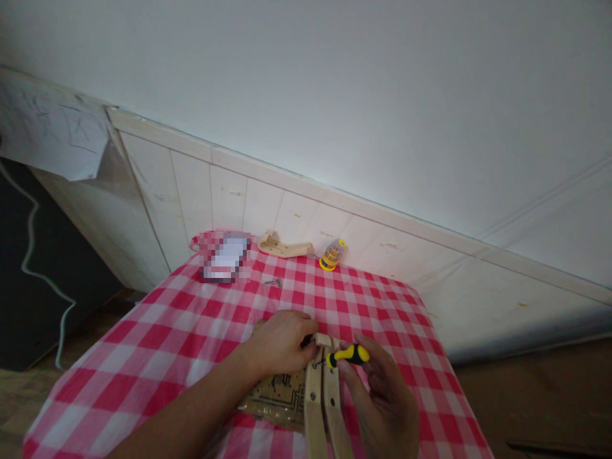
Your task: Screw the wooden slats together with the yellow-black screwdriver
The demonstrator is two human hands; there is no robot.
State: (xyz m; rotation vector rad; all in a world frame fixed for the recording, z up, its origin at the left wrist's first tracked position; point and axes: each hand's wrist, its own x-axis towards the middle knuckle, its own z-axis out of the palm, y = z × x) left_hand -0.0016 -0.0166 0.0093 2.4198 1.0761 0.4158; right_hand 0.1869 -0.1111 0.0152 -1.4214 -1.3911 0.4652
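My left hand is closed over the top end of a pale wooden frame made of two slats that run toward me. My right hand grips a small yellow-and-black screwdriver, its tip pointing left at a screw on the wooden slat. Under the frame lies a brown printed cardboard sheet. All of it rests on a table with a red-and-white checked cloth.
At the table's far edge lie a curved wooden piece, a yellow bit holder, a blurred-out flat object and some small loose screws. A white panelled wall stands behind the table. A dark board stands at left.
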